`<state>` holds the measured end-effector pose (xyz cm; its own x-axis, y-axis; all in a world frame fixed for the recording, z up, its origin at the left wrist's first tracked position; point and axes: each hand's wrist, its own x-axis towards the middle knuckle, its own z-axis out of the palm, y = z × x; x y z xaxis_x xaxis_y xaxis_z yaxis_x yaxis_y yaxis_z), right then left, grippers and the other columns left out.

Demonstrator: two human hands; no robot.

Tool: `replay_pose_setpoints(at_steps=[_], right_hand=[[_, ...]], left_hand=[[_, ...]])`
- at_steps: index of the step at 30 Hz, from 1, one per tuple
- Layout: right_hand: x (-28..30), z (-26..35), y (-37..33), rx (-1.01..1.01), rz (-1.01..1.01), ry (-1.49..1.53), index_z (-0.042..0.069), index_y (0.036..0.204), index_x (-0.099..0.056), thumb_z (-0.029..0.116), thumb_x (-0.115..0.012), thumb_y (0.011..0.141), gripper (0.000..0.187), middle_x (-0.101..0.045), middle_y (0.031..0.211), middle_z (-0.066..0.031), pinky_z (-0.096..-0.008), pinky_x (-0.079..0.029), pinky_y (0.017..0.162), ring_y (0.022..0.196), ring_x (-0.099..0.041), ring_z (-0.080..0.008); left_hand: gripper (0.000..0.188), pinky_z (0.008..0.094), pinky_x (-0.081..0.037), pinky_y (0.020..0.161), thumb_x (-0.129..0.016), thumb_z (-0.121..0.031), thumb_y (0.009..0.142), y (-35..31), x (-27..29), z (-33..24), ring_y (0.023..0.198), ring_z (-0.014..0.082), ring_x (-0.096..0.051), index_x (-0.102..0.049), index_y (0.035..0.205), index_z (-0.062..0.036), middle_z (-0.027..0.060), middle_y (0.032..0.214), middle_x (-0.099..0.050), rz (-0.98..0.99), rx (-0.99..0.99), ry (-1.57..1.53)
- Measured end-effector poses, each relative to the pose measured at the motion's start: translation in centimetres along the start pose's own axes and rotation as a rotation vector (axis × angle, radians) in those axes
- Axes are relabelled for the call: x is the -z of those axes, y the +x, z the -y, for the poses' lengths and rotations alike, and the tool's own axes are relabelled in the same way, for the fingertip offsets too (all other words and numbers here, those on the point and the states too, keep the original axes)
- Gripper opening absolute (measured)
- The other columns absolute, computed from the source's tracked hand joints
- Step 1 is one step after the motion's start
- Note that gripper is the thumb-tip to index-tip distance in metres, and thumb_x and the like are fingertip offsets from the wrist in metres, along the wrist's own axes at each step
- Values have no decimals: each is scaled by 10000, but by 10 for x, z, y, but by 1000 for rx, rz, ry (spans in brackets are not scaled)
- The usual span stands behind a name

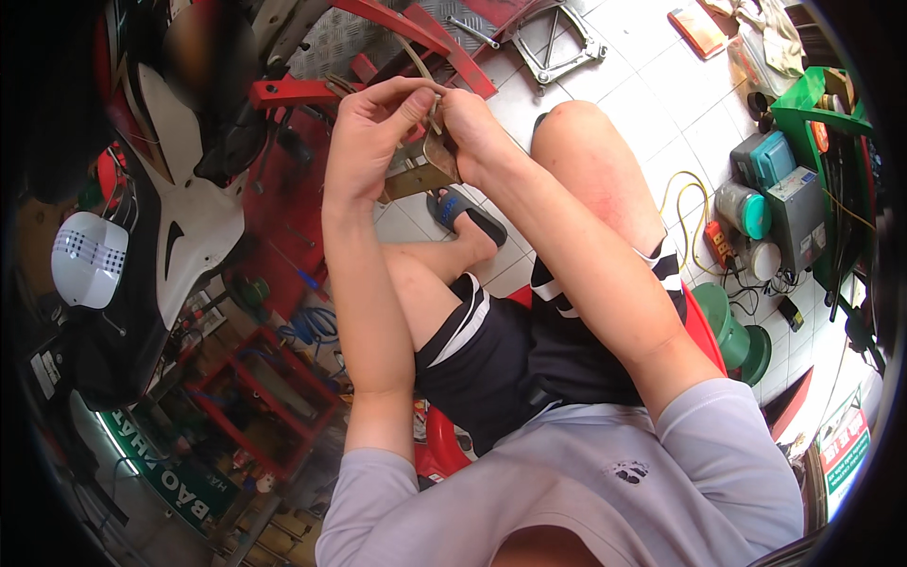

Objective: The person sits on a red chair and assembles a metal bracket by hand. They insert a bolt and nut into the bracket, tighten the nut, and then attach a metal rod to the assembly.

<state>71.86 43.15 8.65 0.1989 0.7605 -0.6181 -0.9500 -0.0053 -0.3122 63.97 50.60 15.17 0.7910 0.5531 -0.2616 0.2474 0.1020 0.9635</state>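
fingers, left hand [373, 132]: thumb, forefinger together
right hand [470, 130]: curled, cannot tell on what
brassy, boxy metal part [420, 172]: between hands, near side

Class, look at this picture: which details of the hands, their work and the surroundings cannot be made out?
Head view: what the left hand pinches, if anything; its own fingers cover it.
Head view: fingertips of the right hand, turned away behind its back.
Head view: far side of the box-shaped metal part, partly covered by the hands.
Head view: right foot, behind the right knee.
Head view: outer parts of the motorbike, lost in the dark fisheye rim.
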Motion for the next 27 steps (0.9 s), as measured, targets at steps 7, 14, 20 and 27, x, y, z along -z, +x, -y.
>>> replay_pose_setpoints(at_steps=[7,14,20,27], right_hand=[[1,4,-3,17,48,9,-43,969,-645,83,-404,894,282,-575,749,-84,-305,-425,500,584,-510,-159],[3,-1,6,9,10,13,-36,901,-627,104,-451,883,225,-572,812,-95,-323,-439,550,663,-511,-135],[-6,8,-13,-12,-24,35,-5,929,-649,121,-490,880,209,-538,744,-38,-287,-385,504,612,-478,-116],[4,1,6,-50,96,61,26,894,-653,98,-457,864,211,-497,699,-9,-284,-341,461,560,-411,-92]], left_hand=[[191,179,-279,500,-713,-180,856,5,-2,1,583,6,-423,-715,993,-46,-66,723,-591,8,123,5],[193,196,-386,577,-692,-161,869,5,8,-6,650,42,-518,-708,1005,-24,-32,762,-633,70,137,93],[155,231,-432,532,-670,-56,821,14,5,-30,601,84,-557,-700,936,43,14,766,-616,156,-7,529],[209,285,-456,645,-679,-53,782,30,-15,-68,674,135,-542,-698,973,31,42,730,-556,324,136,1138]])
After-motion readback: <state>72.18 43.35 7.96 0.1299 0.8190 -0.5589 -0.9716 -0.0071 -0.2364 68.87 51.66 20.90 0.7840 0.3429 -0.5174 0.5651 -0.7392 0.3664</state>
